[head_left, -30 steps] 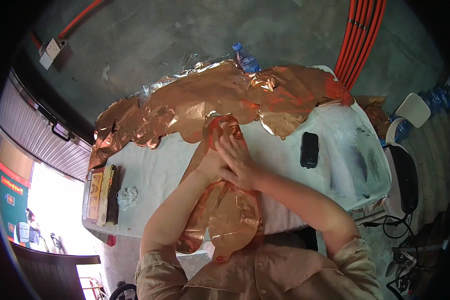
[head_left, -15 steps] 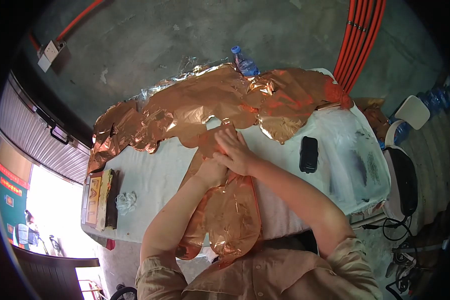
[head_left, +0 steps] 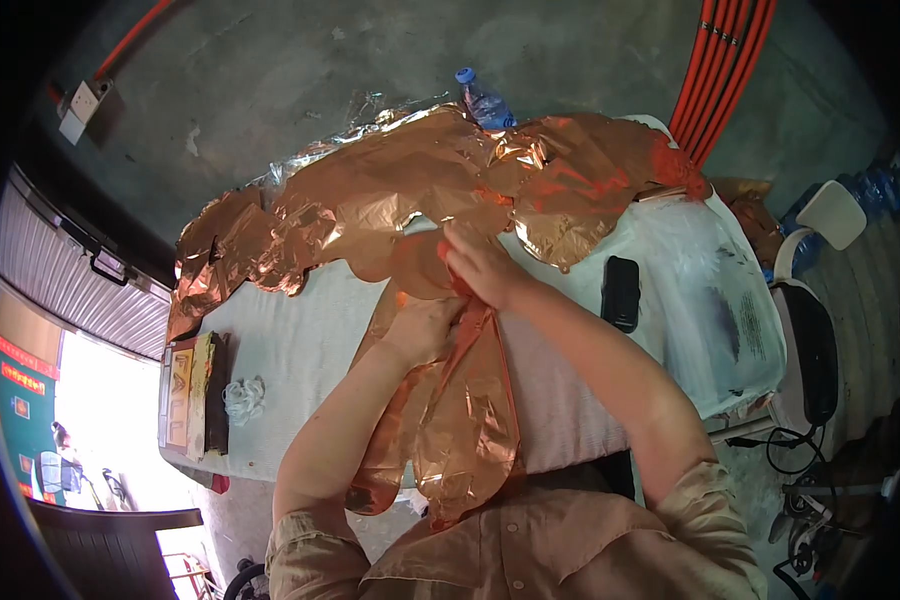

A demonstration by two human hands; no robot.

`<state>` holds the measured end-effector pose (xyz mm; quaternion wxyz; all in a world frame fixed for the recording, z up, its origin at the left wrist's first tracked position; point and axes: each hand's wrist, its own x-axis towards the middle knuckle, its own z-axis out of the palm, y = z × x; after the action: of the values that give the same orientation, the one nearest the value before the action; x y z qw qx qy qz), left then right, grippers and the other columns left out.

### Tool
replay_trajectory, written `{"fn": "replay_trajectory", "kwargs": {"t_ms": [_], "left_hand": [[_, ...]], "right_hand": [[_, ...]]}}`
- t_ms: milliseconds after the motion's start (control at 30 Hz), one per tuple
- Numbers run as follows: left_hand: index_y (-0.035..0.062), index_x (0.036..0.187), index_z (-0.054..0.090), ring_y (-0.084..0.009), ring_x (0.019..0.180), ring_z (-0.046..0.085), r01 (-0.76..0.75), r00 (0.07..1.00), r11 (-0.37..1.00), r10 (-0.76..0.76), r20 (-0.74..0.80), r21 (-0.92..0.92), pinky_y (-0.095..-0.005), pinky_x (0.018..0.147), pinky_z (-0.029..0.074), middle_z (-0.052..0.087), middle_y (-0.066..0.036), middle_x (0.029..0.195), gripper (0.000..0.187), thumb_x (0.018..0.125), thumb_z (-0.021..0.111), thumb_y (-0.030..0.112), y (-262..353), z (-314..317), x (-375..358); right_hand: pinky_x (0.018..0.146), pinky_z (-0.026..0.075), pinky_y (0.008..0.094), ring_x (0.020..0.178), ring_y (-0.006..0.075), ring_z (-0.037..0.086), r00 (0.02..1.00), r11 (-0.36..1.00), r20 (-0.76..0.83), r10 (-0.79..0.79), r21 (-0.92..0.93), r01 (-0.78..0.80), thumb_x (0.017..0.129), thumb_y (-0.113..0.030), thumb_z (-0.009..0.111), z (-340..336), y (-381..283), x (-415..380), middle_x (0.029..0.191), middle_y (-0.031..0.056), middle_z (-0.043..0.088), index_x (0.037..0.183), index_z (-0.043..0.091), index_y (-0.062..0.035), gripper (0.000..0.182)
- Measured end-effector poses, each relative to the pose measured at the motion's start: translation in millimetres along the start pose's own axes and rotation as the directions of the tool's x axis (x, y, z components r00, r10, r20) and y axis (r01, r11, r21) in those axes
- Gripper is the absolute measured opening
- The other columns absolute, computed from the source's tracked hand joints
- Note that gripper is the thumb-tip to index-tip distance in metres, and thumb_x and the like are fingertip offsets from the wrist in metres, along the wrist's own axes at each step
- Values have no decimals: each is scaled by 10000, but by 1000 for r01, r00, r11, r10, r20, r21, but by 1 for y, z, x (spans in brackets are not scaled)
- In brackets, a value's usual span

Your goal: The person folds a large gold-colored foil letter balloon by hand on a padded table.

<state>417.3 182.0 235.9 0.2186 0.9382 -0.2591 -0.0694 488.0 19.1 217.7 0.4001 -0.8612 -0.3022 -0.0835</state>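
Note:
A limp, copper-coloured foil piece (head_left: pixel 470 430), with rounded lobes like a flat foil balloon, runs from the middle of the table down toward my lap. My left hand (head_left: pixel 422 332) is closed in a fist on its narrow middle part. Just above and to the right, my right hand (head_left: pixel 480 265) has its fingers curled round the foil's edge, where a reddish fold shows. Creases run down from between the two hands. Beyond them, a pile of similar copper foil (head_left: pixel 370 185) spreads along the table's far side.
A white-covered table (head_left: pixel 280 330) carries a black case (head_left: pixel 620 294), a clear plastic bag (head_left: pixel 705 300) on the right, a box (head_left: pixel 192 395) and a crumpled white clump (head_left: pixel 243 400) on the left. A blue-capped bottle (head_left: pixel 485 102) stands by the wall.
My right hand has gone from lying flat over the foil to curling round its right edge, which is pulled into a fold. My left fist stays on the foil.

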Motion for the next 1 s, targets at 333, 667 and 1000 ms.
{"fn": "replay_trajectory", "kwargs": {"t_ms": [333,667,1000], "left_hand": [[67,961,608,-356,987,528,-227,942,966,251,-223,126,-448,864,404,603,-148,986,238,746,614,170,-9,8,3],[59,1005,603,-338,1002,529,-139,980,973,163,-118,186,-412,875,408,612,-133,1006,245,788,584,170,-10,6,4],[60,1125,566,-347,1154,429,-203,961,951,239,-140,232,-421,988,345,501,-135,1232,352,790,580,167,-10,6,2]], "right_hand": [[1124,131,469,1381,319,210,965,940,262,-3,-328,92,922,-381,470,-31,-41,-89,1457,234,252,1385,283,42,654],[1133,84,484,1397,343,131,841,962,501,-204,-56,266,890,-448,499,-13,-121,-176,1486,218,176,1425,200,3,761],[1122,185,440,1386,340,179,880,986,469,-72,-97,132,897,-291,531,-60,-99,-139,1473,206,224,1382,295,32,628]]}}
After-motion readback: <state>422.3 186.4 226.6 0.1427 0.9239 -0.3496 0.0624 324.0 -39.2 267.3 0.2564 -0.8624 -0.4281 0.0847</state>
